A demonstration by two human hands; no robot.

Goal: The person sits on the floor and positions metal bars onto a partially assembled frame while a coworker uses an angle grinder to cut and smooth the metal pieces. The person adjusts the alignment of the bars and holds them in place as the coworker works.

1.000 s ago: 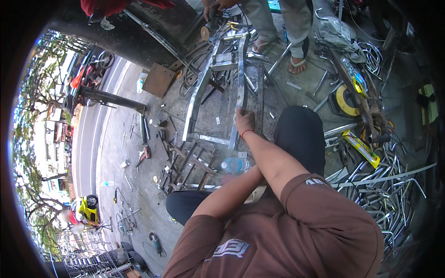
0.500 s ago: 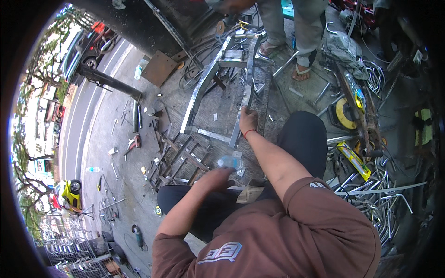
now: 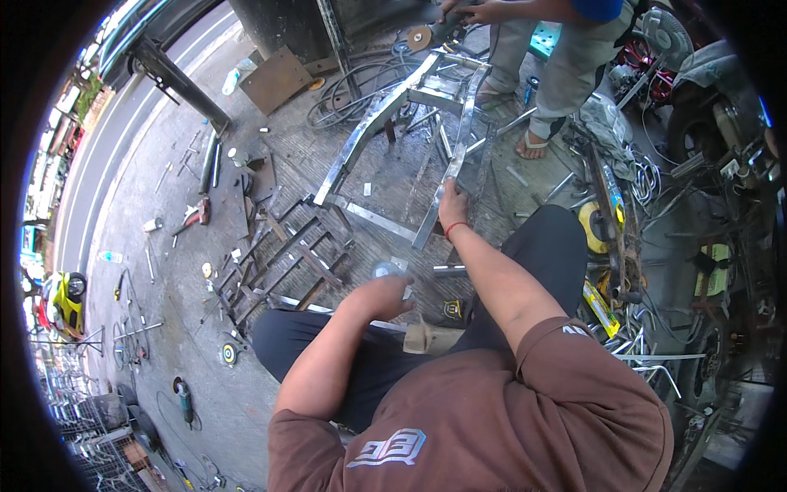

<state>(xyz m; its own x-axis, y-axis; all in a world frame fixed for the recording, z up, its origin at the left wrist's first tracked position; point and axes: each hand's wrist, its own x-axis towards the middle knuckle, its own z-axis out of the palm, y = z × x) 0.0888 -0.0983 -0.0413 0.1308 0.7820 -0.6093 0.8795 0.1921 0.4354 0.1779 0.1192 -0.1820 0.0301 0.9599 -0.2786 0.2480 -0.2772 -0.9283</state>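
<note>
Right grip [image 3: 453, 205] curled around metal frame [image 3: 363, 138] at its near right end | frame: centre to far | hold steady — fingers behind the tip | left grip [image 3: 383, 298] at bottle [image 3: 385, 269], closure unclear | far disc [image 3: 420, 38] — keep clear

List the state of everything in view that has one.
Metal frame: bare metal, gripped at its near right end
Right hand: closed on frame
Bottle: partly hidden, cap unclear
Left hand: at bottle, grip hidden
Co-worker's grinding disc: raised, spin unclear
Green grinder: on floor, unheld
</note>
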